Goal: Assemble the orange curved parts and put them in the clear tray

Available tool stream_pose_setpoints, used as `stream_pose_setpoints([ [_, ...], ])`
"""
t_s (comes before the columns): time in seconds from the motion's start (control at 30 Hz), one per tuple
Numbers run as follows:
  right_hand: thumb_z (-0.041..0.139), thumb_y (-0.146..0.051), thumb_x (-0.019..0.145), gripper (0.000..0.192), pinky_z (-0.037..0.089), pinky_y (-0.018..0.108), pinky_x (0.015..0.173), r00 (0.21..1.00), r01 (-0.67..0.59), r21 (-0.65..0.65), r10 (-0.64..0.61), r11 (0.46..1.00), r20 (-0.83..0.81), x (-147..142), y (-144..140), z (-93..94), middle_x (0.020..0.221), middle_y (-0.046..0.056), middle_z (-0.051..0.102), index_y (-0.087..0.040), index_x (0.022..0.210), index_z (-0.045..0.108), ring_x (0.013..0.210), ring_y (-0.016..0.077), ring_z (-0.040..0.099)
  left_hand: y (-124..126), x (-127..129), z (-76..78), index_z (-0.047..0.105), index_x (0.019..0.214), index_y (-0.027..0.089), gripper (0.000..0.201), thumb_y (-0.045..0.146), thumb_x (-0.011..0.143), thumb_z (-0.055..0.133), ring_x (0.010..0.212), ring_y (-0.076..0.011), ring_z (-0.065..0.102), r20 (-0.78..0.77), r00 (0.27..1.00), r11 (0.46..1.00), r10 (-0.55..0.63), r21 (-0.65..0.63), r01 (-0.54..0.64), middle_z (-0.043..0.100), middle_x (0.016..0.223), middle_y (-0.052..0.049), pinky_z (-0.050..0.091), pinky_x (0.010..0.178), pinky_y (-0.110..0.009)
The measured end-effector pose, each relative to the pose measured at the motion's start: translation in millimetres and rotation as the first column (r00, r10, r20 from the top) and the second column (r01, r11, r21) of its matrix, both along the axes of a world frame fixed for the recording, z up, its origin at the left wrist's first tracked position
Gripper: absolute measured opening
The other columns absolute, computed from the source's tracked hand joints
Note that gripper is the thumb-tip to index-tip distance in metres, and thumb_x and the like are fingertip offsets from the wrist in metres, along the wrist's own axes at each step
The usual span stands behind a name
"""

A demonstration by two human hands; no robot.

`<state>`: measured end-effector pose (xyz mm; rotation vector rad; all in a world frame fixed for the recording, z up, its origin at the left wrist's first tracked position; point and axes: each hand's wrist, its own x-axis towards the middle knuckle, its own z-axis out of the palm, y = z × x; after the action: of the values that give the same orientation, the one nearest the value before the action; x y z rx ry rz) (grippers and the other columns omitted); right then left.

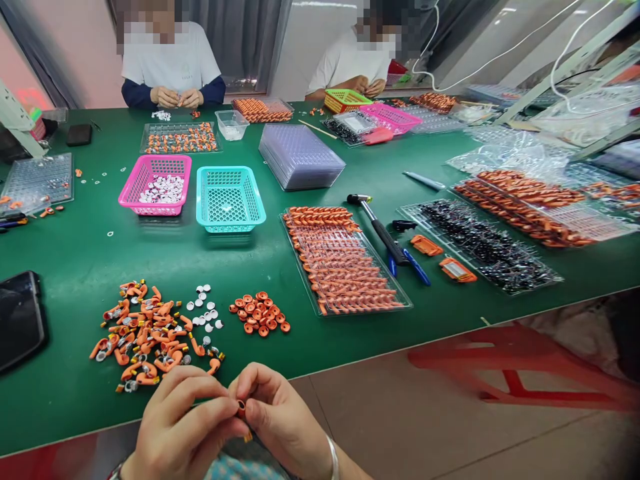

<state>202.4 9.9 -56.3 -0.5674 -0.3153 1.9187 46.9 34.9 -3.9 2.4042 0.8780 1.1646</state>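
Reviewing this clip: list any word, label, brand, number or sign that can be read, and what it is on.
None can be read.
White T-shirt of the person across the table: a faint chest mark, too small and blurred to read.
Orange tags by the black-parts tray: pale face, no legible characters.
Small orange piece pinched between left hand and right hand: no marking visible.
Dark phone: screen blank.

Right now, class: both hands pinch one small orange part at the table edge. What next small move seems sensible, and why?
Probably press the orange part home between the left hand and right hand. Both sets of fingertips already close on it, and a loose end shows just beneath, so it looks not yet seated.
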Motion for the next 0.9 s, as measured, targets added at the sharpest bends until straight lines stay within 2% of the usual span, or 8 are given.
stream_pose_setpoints([
  [0.3,0.094,-0.031,0.054,0.03,0.046,0.017,0.055,0.997,0.002,-0.049,0.002,0.999,0.072,0,-2,-4.1,0.068,0.001,0.073,-0.014,0.071,0.076,0.056,0.0067,0.061,-4,-9,-1.7,0.071,0.1,0.011,0.013,0.009,0.09,0.063,0.085,-0.0181,0.062,-0.051,0.997,0.994,-0.052,0.095,0.057,0.073,0.085,-0.007,0.056,0.072,-0.028],
  [0.53,0.093,-0.031,0.055,0.028,0.043,0.017,0.049,0.999,-0.012,-0.054,0.014,0.998,0.036,-1,-3,-3.1,0.065,0.001,0.072,-0.015,0.069,0.076,0.05,0.0068,0.06,-4,-10,2.5,0.072,0.098,0.014,0.013,0.013,0.093,0.06,0.077,-0.0171,0.067,-0.086,0.996,0.988,-0.015,0.153,0.028,0.076,0.081,-0.005,0.058,0.067,-0.028],
  [0.9,0.093,-0.031,0.058,0.024,0.042,0.018,0.048,1.0,-0.002,-0.067,0.003,0.998,0.011,-3,-8,-3.1,0.066,0.001,0.072,-0.017,0.07,0.077,0.05,0.0073,0.059,-6,-10,0.8,0.07,0.098,0.013,0.013,0.013,0.094,0.058,0.078,-0.0182,0.068,-0.123,0.991,0.993,-0.049,0.1,0.062,0.076,0.081,-0.006,0.056,0.071,-0.03],
])
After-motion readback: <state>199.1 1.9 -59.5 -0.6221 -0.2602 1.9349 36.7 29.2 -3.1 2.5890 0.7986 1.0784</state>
